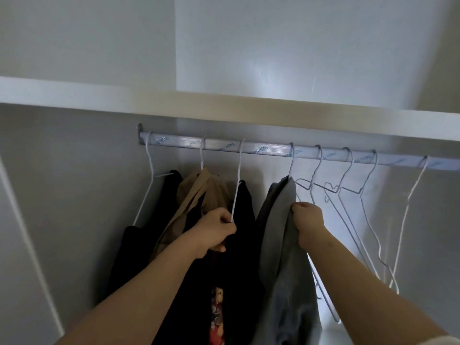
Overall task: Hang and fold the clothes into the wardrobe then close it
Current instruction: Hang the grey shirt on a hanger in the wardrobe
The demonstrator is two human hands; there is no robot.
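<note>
Inside the wardrobe (pixel 74 170), under its white shelf (pixel 224 105), along the metal rail (pixel 273 151): four hung garments, then bare wire hangers (pixel 348 190) to the right. At mid-rail, on a thin white hanger (pixel 237 175), a black garment (pixel 236 245) with a bright printed patch low down. Just right, a creased grey garment (pixel 281 232). Left, a tan garment (pixel 199 190), then a second black garment (pixel 164 207). Curled left hand (pixel 216 230) pinching the white hanger's wire; curled right hand (pixel 308 225) gripping the grey garment's edge.
</note>
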